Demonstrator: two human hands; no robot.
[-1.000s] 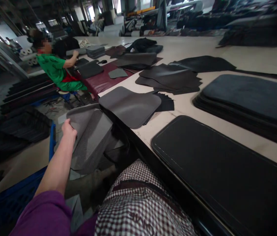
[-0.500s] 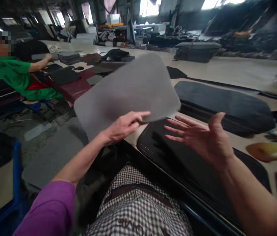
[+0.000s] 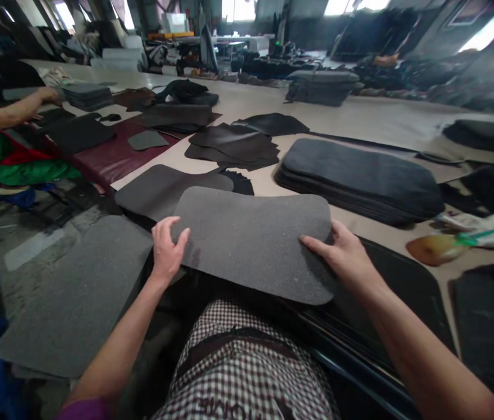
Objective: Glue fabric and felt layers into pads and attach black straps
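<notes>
A grey leather panel [image 3: 251,239] with rounded corners hangs in front of me, its matte, felt-like side facing up. My left hand [image 3: 168,251] is closed at its left edge, thumb and fingers curled around the border. On the right edge, my right hand [image 3: 341,251] grips with the thumb on top and some fingers hidden behind. Below the right hand, partly covered, lies a black panel [image 3: 398,280] at the table's near side. Just beyond the held panel, a thick stack of dark panels [image 3: 356,175] rests on the table.
Dark sheets [image 3: 172,184] and brown-black pieces [image 3: 229,143] lie beyond my left hand. A yellowish bottle with a green top [image 3: 431,248] lies at right. Grey panels [image 3: 76,297] are piled low at left. A co-worker's arm [image 3: 19,111] reaches over the maroon table section [image 3: 107,151].
The grey panel has swung down and right from its raised, tilted position on the left. My right hand, spread and free before, now grips its right edge; my left hand holds the left edge.
</notes>
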